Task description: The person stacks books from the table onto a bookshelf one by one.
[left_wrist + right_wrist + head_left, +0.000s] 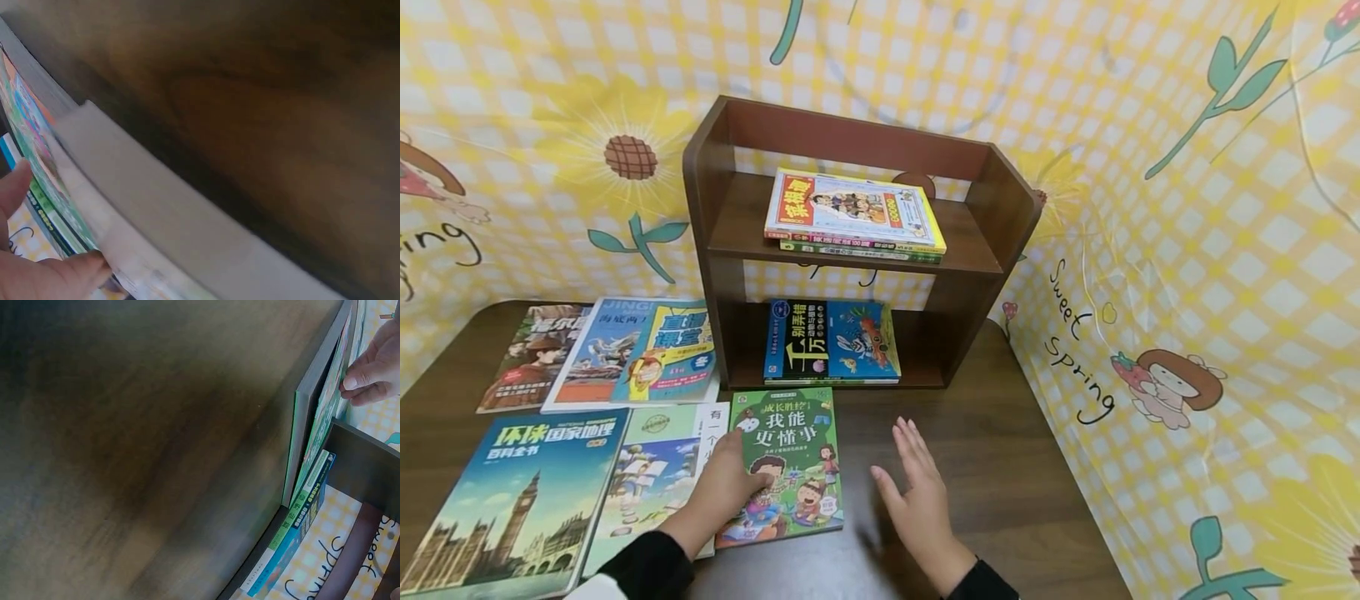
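Note:
A green children's book (797,442) with cartoon figures on its cover lies at the front of the small brown shelf. At its left edge, my left hand (718,483) grips it, the thumb on the cover. The right wrist view also shows that left hand (378,369) at the book's side. My right hand (917,500) is held above the table, right of the green book and apart from it, its fingers straight and holding nothing. Page edges fill the middle of the left wrist view, with the fingertips of the left hand partly hidden.
The two-tier shelf (973,267) holds a flat stack with a yellow-bordered book (857,208) on top and blue books (835,337) below. Several magazines and books lie left, including a Big Ben cover (512,500) and a pale booklet (647,492). A patterned cloth (1187,292) backs the table.

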Action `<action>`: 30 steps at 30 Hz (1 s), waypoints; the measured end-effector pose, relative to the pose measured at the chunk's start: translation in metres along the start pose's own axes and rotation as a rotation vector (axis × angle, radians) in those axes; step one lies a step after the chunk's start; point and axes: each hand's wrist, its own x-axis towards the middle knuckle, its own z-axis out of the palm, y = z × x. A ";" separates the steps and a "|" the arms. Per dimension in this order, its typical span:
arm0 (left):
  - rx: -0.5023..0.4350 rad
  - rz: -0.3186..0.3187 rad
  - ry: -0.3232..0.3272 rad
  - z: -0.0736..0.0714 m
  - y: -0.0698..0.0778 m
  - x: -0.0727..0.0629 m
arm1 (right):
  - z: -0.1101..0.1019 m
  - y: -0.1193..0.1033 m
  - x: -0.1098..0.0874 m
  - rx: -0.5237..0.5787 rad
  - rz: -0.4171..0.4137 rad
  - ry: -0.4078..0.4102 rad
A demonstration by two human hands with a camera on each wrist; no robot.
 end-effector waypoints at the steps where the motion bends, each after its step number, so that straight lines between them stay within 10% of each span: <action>1: -0.019 -0.013 0.008 0.002 0.002 0.000 | 0.000 0.001 -0.001 0.003 -0.001 0.003; 30: -0.080 -0.123 0.090 0.024 0.015 -0.005 | -0.004 0.012 -0.009 0.012 0.091 -0.021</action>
